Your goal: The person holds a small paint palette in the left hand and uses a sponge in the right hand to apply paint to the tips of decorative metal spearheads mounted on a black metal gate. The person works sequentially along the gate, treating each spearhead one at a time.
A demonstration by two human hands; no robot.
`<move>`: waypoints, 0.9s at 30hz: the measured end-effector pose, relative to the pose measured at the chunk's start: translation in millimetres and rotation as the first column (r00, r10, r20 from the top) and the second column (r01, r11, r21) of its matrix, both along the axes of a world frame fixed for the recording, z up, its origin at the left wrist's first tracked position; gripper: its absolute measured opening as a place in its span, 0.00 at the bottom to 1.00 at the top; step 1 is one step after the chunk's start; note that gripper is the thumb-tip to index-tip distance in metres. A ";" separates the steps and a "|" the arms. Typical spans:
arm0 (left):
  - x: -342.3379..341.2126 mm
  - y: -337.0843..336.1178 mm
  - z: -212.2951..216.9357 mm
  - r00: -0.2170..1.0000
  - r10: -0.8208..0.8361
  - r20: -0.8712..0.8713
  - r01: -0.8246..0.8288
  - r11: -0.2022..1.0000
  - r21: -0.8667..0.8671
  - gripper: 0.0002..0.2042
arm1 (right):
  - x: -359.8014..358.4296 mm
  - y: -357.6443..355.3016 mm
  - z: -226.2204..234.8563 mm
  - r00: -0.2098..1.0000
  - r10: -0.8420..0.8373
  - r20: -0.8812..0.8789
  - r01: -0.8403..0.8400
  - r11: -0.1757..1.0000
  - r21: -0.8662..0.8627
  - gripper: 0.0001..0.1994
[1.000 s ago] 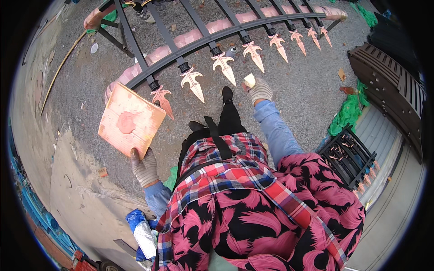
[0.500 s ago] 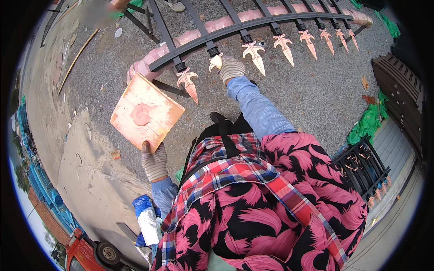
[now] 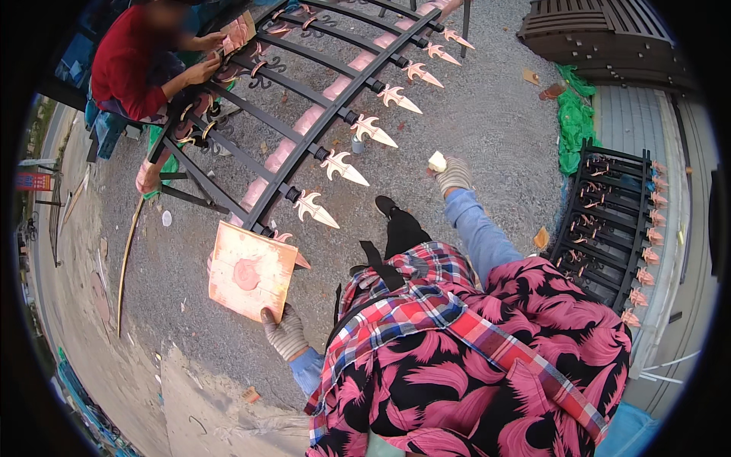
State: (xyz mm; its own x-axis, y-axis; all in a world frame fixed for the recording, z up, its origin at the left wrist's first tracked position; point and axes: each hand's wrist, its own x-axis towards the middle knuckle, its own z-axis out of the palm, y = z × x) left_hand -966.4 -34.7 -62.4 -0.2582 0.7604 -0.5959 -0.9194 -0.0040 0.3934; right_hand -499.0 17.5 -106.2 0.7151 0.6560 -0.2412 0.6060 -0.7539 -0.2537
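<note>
My left hand point(image 3: 283, 333), in a striped glove with bare fingertips, grips the lower corner of a square board point(image 3: 230, 245) with a blob of pink paint at its middle. The board covers part of the nearest spearhead on a black metal fence panel point(image 3: 320, 129). My right hand point(image 3: 455, 175), gloved alike, pinches a small pale sponge block point(image 3: 436, 161). It is apart from the fence, off to the right over the gravel. Several copper-pink spearheads point(image 3: 343, 167) point from the panel's rail toward me.
A co-worker in a red sleeve point(image 3: 137, 84) leans over the panel's far left, holding a paint-stained board point(image 3: 238, 32). Pink wrapping point(image 3: 270, 164) lies under the panel. Another fence panel point(image 3: 605, 221) stands at right, near green netting point(image 3: 575, 126) and stacked brown slatted pieces point(image 3: 594, 49).
My view has turned, bringing the co-worker into sight. My right hand has left a spearhead and moved right with the sponge block. The left hand still holds the board, now overlapping the panel's near end.
</note>
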 end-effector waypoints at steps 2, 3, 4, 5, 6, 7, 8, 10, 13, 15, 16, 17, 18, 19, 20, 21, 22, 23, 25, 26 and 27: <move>20.6 12.2 15.1 0.999 -0.022 0.045 0.020 0.999 0.038 0.25 | 44.3 -14.1 5.7 0.985 -0.163 -0.052 0.164 0.986 0.017 0.24; 25.6 16.5 18.8 0.998 -0.028 0.057 0.026 0.999 0.048 0.24 | 64.7 -23.8 -7.6 0.965 -0.247 -0.086 0.253 0.965 0.071 0.24; 29.1 17.6 20.0 0.997 -0.027 0.066 0.024 0.999 0.044 0.24 | 80.2 -31.2 -18.3 0.939 -0.321 -0.124 0.335 0.936 0.108 0.24; 32.3 17.7 22.7 0.997 -0.018 0.073 0.015 0.999 0.045 0.24 | 91.6 -31.6 -17.2 0.932 -0.335 -0.135 0.349 0.932 0.096 0.24; 36.7 17.3 24.6 0.998 -0.018 0.055 0.015 0.998 0.057 0.24 | 104.4 -29.7 -15.8 0.927 -0.347 -0.144 0.361 0.929 0.084 0.24; 42.2 16.8 25.7 0.999 -0.016 0.039 0.013 0.998 0.067 0.24 | 116.7 -26.3 -13.8 0.922 -0.357 -0.149 0.371 0.926 0.072 0.24; 47.5 15.8 25.3 1.000 -0.011 0.022 0.009 0.997 0.075 0.24 | 110.7 -20.9 20.9 0.918 -0.354 -0.179 0.367 0.929 0.047 0.24; 59.8 21.1 21.7 0.999 -0.005 0.035 0.004 0.999 0.042 0.24 | 139.0 -9.0 -3.5 0.919 -0.344 -0.192 0.360 0.931 0.058 0.24; 113.2 47.5 19.7 0.996 0.056 0.065 -0.058 0.998 0.027 0.23 | 168.9 56.1 8.6 0.934 -0.254 -0.253 0.281 0.956 0.079 0.22; 126.7 40.0 26.2 0.999 0.049 0.017 -0.049 0.999 0.000 0.22 | 172.1 72.0 -20.6 0.965 -0.154 -0.212 0.175 0.981 0.086 0.22; 123.8 24.3 32.2 0.995 0.096 -0.008 -0.096 0.993 -0.068 0.21 | 165.5 73.4 -31.9 0.949 -0.149 -0.277 0.169 0.984 0.052 0.22; 139.7 31.2 40.0 0.996 0.088 -0.001 -0.088 0.994 -0.058 0.21 | 166.3 108.7 -26.3 0.935 -0.112 -0.335 0.142 0.987 0.068 0.22; 152.4 34.8 51.3 0.996 0.091 0.002 -0.091 0.995 -0.049 0.21 | 152.0 136.6 -4.8 0.938 -0.048 -0.343 0.097 0.987 0.127 0.22; 172.9 45.3 60.3 0.996 0.083 0.019 -0.083 0.996 -0.031 0.21 | 149.4 162.4 13.0 0.941 0.008 -0.338 0.063 0.978 0.199 0.21; 194.9 55.5 71.3 0.996 0.073 0.049 -0.072 0.997 -0.012 0.21 | 158.5 178.6 4.2 0.960 0.024 -0.278 0.031 0.981 0.192 0.20; 205.2 59.6 72.9 0.997 0.071 0.026 -0.070 0.997 -0.012 0.21 | 166.0 198.9 -4.0 0.974 0.047 -0.221 -0.006 0.982 0.186 0.20; 212.8 62.8 75.1 0.998 0.069 0.001 -0.069 0.998 -0.011 0.21 | 171.8 214.4 -11.6 0.967 0.054 -0.248 -0.009 0.984 0.181 0.20; 212.5 57.5 80.6 0.997 0.072 -0.031 -0.073 0.997 -0.023 0.21 | 165.3 218.2 -14.9 0.957 0.063 -0.282 -0.018 0.987 0.162 0.20; 209.1 47.5 90.3 0.990 0.086 -0.109 -0.093 0.994 -0.059 0.22 | 154.6 215.3 -19.2 0.965 0.169 -0.199 -0.147 0.981 0.123 0.17; 210.3 46.2 87.5 0.986 0.099 -0.136 -0.109 0.992 -0.071 0.22 | 153.7 217.0 -20.2 0.961 0.229 -0.153 -0.215 0.971 0.101 0.16; 210.0 44.7 86.7 0.981 0.108 -0.162 -0.123 0.989 -0.082 0.22 | 152.6 216.7 -23.3 0.952 0.287 -0.108 -0.280 0.957 0.078 0.15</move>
State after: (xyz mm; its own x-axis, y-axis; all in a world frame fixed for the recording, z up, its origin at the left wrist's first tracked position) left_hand -756.4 10.0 24.3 -0.4372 0.6643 -0.6063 -0.8415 -0.0641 0.5365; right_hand -346.5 234.2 -129.5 0.4670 0.8436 -0.2650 0.7558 -0.5364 -0.3756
